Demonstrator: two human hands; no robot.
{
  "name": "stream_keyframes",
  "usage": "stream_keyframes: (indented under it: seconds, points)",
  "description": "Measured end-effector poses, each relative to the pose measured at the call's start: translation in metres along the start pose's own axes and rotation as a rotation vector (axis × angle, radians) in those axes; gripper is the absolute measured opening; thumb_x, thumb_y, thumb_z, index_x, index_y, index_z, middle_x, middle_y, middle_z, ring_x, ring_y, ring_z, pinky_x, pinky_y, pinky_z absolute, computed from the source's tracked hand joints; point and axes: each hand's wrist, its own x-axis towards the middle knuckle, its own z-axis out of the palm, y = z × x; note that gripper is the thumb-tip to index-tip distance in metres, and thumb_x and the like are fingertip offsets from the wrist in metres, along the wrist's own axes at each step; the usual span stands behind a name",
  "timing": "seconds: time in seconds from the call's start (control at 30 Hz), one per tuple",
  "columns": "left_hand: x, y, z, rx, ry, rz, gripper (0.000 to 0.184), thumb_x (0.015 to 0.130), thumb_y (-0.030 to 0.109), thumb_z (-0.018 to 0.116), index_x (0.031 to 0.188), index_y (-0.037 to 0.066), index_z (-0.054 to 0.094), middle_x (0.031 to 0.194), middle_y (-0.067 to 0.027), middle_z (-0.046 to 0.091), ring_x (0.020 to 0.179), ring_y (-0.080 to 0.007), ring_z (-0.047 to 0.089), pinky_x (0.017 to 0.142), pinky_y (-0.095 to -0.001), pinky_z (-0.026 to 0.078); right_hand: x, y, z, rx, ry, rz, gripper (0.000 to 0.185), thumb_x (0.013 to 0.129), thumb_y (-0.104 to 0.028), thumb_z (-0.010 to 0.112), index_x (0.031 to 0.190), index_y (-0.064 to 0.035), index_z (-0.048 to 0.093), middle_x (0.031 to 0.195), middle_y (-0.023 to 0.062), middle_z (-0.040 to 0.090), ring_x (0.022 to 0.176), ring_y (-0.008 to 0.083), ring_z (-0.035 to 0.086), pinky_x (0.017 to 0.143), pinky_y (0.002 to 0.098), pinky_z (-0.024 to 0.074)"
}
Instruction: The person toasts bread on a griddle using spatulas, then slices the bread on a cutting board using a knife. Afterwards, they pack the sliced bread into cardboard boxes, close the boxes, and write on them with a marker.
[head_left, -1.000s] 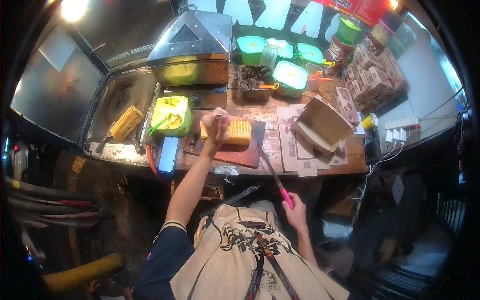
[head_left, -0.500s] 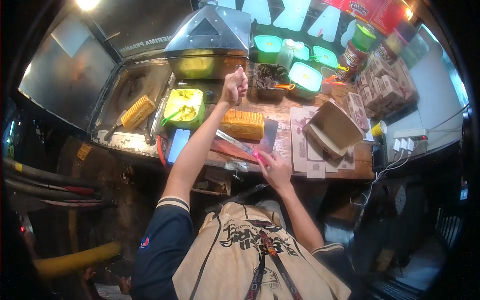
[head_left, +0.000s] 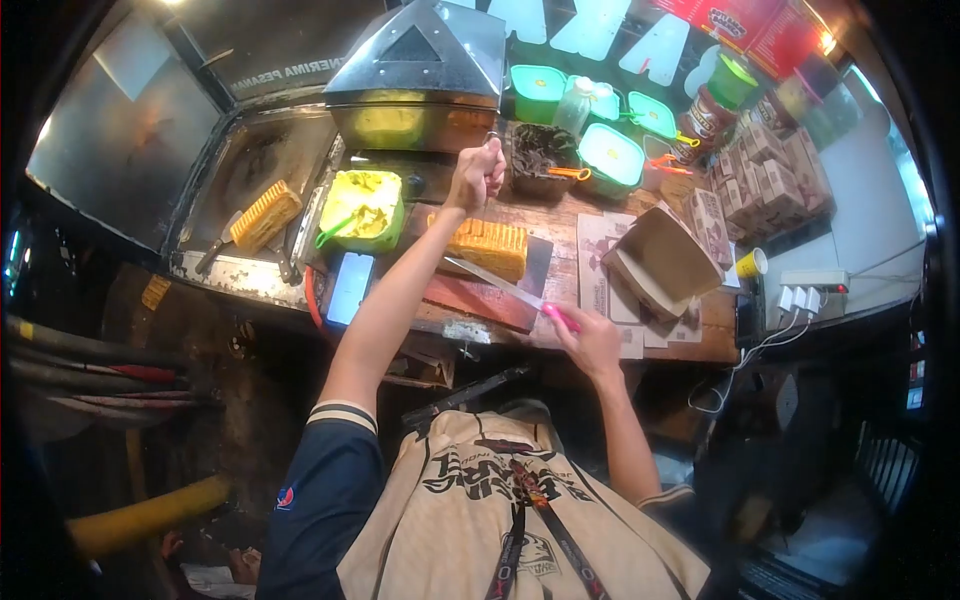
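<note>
A toasted, ridged loaf (head_left: 490,247) lies on a reddish-brown cutting board (head_left: 480,300). Above the loaf's upper edge is my left hand (head_left: 477,175), closed in a fist around something thin and metallic whose tip shows at the top; most of it is hidden. My right hand (head_left: 590,343) grips the pink handle of a long knife (head_left: 500,284), whose blade points up and left along the loaf's near side. A tub of yellow spread (head_left: 362,210) with a green utensil stands left of the board, with a phone (head_left: 350,288) just below it.
A second toasted loaf (head_left: 266,215) rests on the griddle (head_left: 270,150) at left. Behind stand a metal hood (head_left: 415,65), a dark tub (head_left: 543,155) and green-lidded containers (head_left: 611,155). An open cardboard box (head_left: 665,260), stacked boxes (head_left: 770,175) and a power strip (head_left: 815,281) are at right.
The right hand has brought the knife up from beside the board to the loaf's near side, then shifted slightly right. My left fist has risen away from the loaf.
</note>
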Motion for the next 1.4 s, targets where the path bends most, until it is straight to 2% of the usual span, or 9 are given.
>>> stream_keyframes:
  seconds: [0.2, 0.43, 0.57, 0.67, 0.93, 1.07, 1.23, 1.33, 1.4]
  points:
    - [-0.006, -0.005, 0.007, 0.069, -0.048, 0.146, 0.051, 0.093, 0.046, 0.047, 0.060, 0.008, 0.043, 0.050, 0.0036, 0.034, 0.043, -0.0046, 0.030, 0.040, -0.0221, 0.020, 0.018, -0.008, 0.022, -0.034, -0.004, -0.018, 0.025, 0.082, -0.040, 0.064, 0.090, -0.0185, 0.073, 0.070, 0.0096, 0.067, 0.060, 0.0263, 0.065, 0.052, 0.0358, 0.0498]
    - [-0.012, -0.003, 0.005, 0.067, -0.073, 0.107, 0.051, 0.096, 0.043, 0.044, 0.059, 0.007, 0.043, 0.050, 0.0030, 0.035, 0.043, -0.0059, 0.032, 0.041, -0.0230, 0.023, -0.019, 0.033, -0.031, 0.040, 0.064, 0.083, 0.024, 0.081, -0.038, 0.067, 0.087, -0.0155, 0.074, 0.069, 0.0087, 0.066, 0.062, 0.0241, 0.066, 0.054, 0.0356, 0.0497]
    - [-0.008, -0.007, 0.006, 0.168, -0.045, 0.212, 0.052, 0.096, 0.043, 0.041, 0.059, 0.007, 0.041, 0.050, 0.0022, 0.035, 0.043, -0.0066, 0.032, 0.041, -0.0228, 0.024, -0.003, 0.022, 0.008, 0.004, 0.021, 0.034, 0.023, 0.081, -0.038, 0.066, 0.087, -0.0164, 0.074, 0.069, 0.0080, 0.067, 0.061, 0.0231, 0.066, 0.055, 0.0345, 0.0499]
    - [-0.011, -0.007, 0.006, 0.031, -0.062, 0.105, 0.051, 0.096, 0.044, 0.042, 0.060, 0.007, 0.041, 0.051, 0.0035, 0.033, 0.043, -0.0054, 0.031, 0.040, -0.0224, 0.022, -0.009, 0.034, -0.009, 0.035, 0.049, 0.087, 0.023, 0.081, -0.038, 0.066, 0.087, -0.0171, 0.074, 0.070, 0.0070, 0.067, 0.061, 0.0234, 0.065, 0.055, 0.0342, 0.0504]
    - [-0.008, -0.012, 0.005, 0.141, -0.044, 0.205, 0.053, 0.096, 0.047, 0.039, 0.061, 0.008, 0.041, 0.052, 0.0029, 0.036, 0.043, -0.0053, 0.029, 0.040, -0.0225, 0.021, -0.020, 0.049, -0.025, -0.025, 0.087, 0.065, 0.017, 0.081, -0.035, 0.066, 0.086, -0.0218, 0.074, 0.070, 0.0055, 0.067, 0.060, 0.0230, 0.064, 0.052, 0.0345, 0.0496]
    - [-0.012, -0.012, 0.004, 0.054, -0.052, 0.115, 0.054, 0.097, 0.047, 0.036, 0.060, 0.007, 0.040, 0.050, 0.0022, 0.032, 0.043, -0.0073, 0.030, 0.041, -0.0237, 0.021, -0.028, 0.074, -0.050, -0.056, 0.078, 0.109, 0.017, 0.080, -0.035, 0.066, 0.087, -0.0224, 0.074, 0.065, 0.0039, 0.065, 0.058, 0.0233, 0.063, 0.051, 0.0342, 0.0492]
    - [-0.009, -0.018, -0.001, -0.051, -0.067, 0.100, 0.054, 0.097, 0.044, 0.041, 0.058, 0.008, 0.031, 0.056, -0.0007, 0.034, 0.043, -0.0083, 0.030, 0.040, -0.0246, 0.022, -0.048, 0.083, -0.070, -0.028, 0.101, 0.154, 0.018, 0.080, -0.033, 0.067, 0.089, -0.0205, 0.074, 0.067, 0.0061, 0.066, 0.060, 0.0247, 0.064, 0.054, 0.0335, 0.0497]
    - [-0.014, -0.016, 0.006, -0.054, -0.040, 0.146, 0.052, 0.097, 0.042, 0.041, 0.059, 0.009, 0.029, 0.057, -0.0007, 0.034, 0.041, -0.0085, 0.026, 0.038, -0.0257, 0.022, -0.063, 0.070, -0.089, 0.034, 0.011, 0.374, 0.020, 0.080, -0.032, 0.067, 0.093, -0.0186, 0.074, 0.070, 0.0085, 0.066, 0.064, 0.0275, 0.064, 0.056, 0.0327, 0.0500]
    - [-0.016, -0.013, 0.007, -0.055, -0.052, 0.141, 0.052, 0.097, 0.042, 0.041, 0.059, 0.009, 0.030, 0.058, -0.0014, 0.035, 0.042, -0.0090, 0.028, 0.039, -0.0260, 0.022, -0.082, 0.074, -0.091, 0.227, -0.021, 0.518, 0.021, 0.084, -0.026, 0.064, 0.097, -0.0113, 0.071, 0.070, 0.0104, 0.066, 0.063, 0.0216, 0.065, 0.058, 0.0298, 0.0494]
